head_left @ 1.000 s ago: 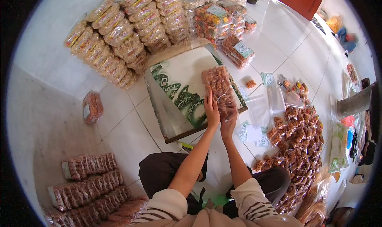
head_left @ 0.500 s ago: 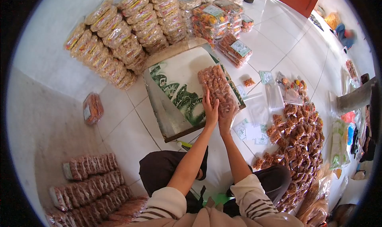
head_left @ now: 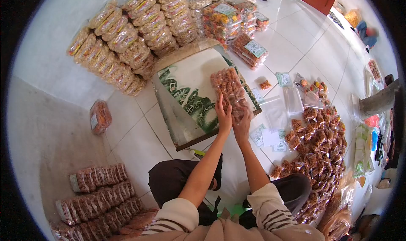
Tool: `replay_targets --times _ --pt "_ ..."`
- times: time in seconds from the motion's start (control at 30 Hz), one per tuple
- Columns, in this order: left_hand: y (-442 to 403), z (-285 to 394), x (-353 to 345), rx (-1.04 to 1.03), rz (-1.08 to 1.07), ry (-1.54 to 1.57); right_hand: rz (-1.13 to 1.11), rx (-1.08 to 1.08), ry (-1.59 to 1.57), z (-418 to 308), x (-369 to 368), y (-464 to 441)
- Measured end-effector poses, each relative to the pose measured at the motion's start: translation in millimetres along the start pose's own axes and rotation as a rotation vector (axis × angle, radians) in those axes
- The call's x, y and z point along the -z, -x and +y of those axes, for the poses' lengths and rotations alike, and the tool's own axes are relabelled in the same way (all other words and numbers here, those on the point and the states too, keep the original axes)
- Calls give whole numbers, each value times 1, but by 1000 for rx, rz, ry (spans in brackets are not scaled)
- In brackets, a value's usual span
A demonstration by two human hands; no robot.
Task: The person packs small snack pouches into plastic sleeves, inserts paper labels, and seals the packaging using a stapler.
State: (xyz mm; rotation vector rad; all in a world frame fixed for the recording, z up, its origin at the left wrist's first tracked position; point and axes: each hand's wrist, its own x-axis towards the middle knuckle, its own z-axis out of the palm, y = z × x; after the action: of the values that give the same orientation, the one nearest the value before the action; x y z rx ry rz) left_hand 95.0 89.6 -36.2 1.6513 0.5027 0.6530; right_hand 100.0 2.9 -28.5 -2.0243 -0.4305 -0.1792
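My right hand has edged up the bagged snack pack.
With my left hand, it clamps the near end above the worktop, apparently steadying it.

Here the low surface is carried by tiled floor: small packets heaped at four o'clock, bagged stacks ranged at eleven!

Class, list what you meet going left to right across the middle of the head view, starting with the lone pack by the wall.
Lone pack → held pack → loose packet → green-and-white card → grey bar.
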Motion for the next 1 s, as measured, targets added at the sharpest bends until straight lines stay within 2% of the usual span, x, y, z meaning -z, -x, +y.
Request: replay_targets --times 0.03,0.17,0.23,0.27,0.3,0.37,0.47,0.57,0.7,0.77,0.87,1.0 --pt "0 -2 -2 -34 30 2 -19 130 61 1 5 1" --pt "-9 1 -3 20 76 -56 -36 215 23 13 18 19" --pt "-18 -1 2 -9 18 -275 -143 44 -50 11 23 21" --pt "-19 -3 2 -56 26 -332 -77 36 -68 9 24 22" --pt "-19 -5 3 -55 31 -333 -81 39 -70 6 24 21" --pt "-18 -9 5 -66 11 -334 -69 -88 -267 2 24 17" --pt "-15 -8 7 -70 -19 -348 -27 -138 -122 17 3 14" --pt "-15 -5 9 -2 -35 -377 99 -77 -116 20 -9 11" --pt "-14 -6 6 -78 10 -417 176 36 -57 0 3 8" --pt "-11 -2 6 -77 6 -415 136 -103 -198 -14 11 12" --pt "-8 -3 7 -85 1 -404 122 -233 -235 10 -1 10" --pt "-13 -7 14 -94 -74 -339 122 -90 -112 5 2 2"
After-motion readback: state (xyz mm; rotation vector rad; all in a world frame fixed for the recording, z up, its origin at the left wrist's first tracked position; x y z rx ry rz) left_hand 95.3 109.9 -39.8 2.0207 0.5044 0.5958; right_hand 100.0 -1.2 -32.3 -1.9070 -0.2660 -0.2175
